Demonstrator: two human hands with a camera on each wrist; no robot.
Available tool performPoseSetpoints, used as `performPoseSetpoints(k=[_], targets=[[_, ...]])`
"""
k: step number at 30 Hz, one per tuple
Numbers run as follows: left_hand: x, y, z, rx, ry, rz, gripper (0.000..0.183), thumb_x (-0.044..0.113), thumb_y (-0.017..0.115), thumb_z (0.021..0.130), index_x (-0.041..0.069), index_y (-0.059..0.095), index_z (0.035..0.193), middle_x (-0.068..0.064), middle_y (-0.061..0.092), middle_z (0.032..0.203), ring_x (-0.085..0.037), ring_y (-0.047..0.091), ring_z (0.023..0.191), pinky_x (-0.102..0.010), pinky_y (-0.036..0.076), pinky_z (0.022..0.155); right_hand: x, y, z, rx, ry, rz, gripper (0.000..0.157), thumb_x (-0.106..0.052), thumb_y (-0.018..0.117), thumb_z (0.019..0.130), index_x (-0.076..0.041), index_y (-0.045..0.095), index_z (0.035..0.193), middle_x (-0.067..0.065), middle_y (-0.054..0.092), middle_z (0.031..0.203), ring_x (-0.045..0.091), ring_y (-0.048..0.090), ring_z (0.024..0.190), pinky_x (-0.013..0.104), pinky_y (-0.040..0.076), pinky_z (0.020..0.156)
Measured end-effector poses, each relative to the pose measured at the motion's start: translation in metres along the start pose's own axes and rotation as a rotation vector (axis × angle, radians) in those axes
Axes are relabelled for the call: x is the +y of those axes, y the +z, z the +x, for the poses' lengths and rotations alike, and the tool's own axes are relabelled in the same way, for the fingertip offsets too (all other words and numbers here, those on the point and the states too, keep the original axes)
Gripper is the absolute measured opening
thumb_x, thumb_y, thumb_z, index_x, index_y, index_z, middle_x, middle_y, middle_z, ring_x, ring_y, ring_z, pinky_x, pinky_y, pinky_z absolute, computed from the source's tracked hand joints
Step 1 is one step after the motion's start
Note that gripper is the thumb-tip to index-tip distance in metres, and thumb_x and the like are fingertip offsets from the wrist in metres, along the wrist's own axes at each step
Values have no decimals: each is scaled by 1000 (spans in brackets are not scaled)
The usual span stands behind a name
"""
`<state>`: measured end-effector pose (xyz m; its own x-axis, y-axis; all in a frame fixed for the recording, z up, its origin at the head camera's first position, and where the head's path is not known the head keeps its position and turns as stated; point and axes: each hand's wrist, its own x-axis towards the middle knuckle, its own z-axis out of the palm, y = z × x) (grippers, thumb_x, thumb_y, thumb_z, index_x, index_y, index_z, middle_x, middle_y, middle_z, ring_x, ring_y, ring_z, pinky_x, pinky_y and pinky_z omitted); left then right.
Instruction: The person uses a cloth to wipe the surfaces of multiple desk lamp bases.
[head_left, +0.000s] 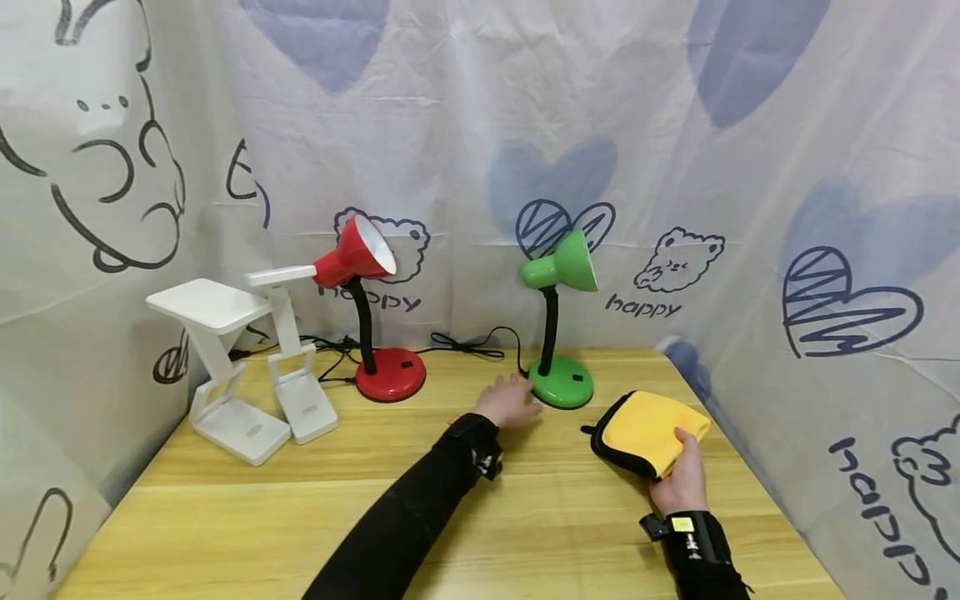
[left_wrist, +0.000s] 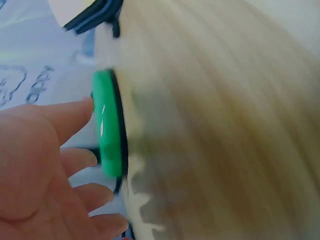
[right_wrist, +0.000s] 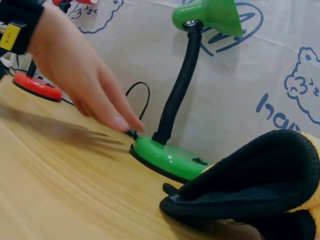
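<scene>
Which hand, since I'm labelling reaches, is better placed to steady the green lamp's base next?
Probably the left hand: it holds nothing and is right by the green base, while the right hand grips the yellow cloth.

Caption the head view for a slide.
Right hand grips a folded yellow cloth; left hand is at the green lamp's base.

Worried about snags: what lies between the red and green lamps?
The head view shows black cord between the red lamp and green lamp, toward the back of the table, with the left hand in front, by the green lamp.
</scene>
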<state>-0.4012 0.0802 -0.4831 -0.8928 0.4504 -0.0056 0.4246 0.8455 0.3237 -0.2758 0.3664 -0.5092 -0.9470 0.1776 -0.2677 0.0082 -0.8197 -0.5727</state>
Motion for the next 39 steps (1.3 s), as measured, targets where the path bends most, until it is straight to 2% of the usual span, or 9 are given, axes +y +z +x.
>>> performPoseSetpoints(k=[4, 6, 11, 15, 19, 24, 28, 34, 39], targets=[[-45, -23, -17, 52, -19, -77, 58, 49, 47, 89, 19, 38, 138, -9, 38, 139, -33, 31, 128, -51, 26, 99, 1, 2, 0, 3, 6, 8, 49, -34, 52, 91, -28, 27, 134, -11, 46, 125, 7, 41, 119, 29, 37, 94], [-68, -38, -29, 74, -73, -124, 54, 47, 47, 90, 18, 43, 135, -6, 45, 134, -30, 39, 123, -51, 29, 96, 1, 2, -1, -2, 13, 23, 49, -34, 52, 91, -28, 28, 133, -10, 49, 123, 7, 43, 118, 30, 38, 93], [-121, -69, -56, 225, -258, -155, 33, 39, 50, 89, 23, 60, 116, 1, 60, 113, -22, 57, 97, -47, 40, 79, -1, 1, -3, -18, 11, 61, 48, -32, 52, 91, -28, 28, 132, -9, 51, 121, 7, 42, 118, 30, 37, 94], [-149, -89, -74, 351, -383, -171, 16, 29, 54, 86, 18, 65, 91, 0, 63, 89, -20, 57, 73, -38, 42, 61, -2, 0, -4, -11, -4, 51, 50, -32, 53, 91, -29, 27, 133, -10, 48, 123, 7, 40, 120, 29, 37, 94], [-165, -99, -87, 496, -482, -194, 17, 29, 56, 86, 12, 54, 84, -7, 58, 80, -25, 55, 69, -37, 40, 56, -1, 0, -3, -13, -4, 40, 54, -32, 53, 91, -30, 24, 136, -11, 47, 123, 6, 40, 119, 29, 38, 93], [-178, -99, -87, 659, -548, -240, 41, 32, 59, 86, 4, 42, 110, -19, 46, 102, -38, 52, 83, -47, 43, 67, 3, 1, -3, -35, -5, 37, 53, -32, 52, 91, -29, 24, 136, -10, 47, 124, 7, 41, 120, 30, 37, 94], [-182, -99, -80, 674, -502, -268, 59, 31, 59, 87, -2, 33, 128, -25, 41, 116, -43, 49, 93, -52, 41, 77, 3, 1, -3, -38, -5, 41, 50, -31, 52, 91, -28, 26, 134, -9, 48, 124, 8, 40, 120, 30, 36, 95], [-191, -94, -76, 665, -457, -299, 31, 30, 53, 91, 0, 52, 97, -19, 57, 84, -37, 57, 78, -46, 43, 65, 2, 2, -2, -49, -5, 60, 52, -31, 54, 91, -28, 26, 135, -8, 48, 125, 8, 39, 121, 30, 36, 95], [-197, -88, -72, 671, -479, -271, 25, 28, 52, 92, 3, 56, 91, -18, 61, 83, -37, 58, 77, -45, 43, 63, 0, 3, -2, -49, -6, 45, 54, -32, 54, 91, -28, 24, 136, -9, 47, 126, 8, 40, 121, 30, 36, 94]])
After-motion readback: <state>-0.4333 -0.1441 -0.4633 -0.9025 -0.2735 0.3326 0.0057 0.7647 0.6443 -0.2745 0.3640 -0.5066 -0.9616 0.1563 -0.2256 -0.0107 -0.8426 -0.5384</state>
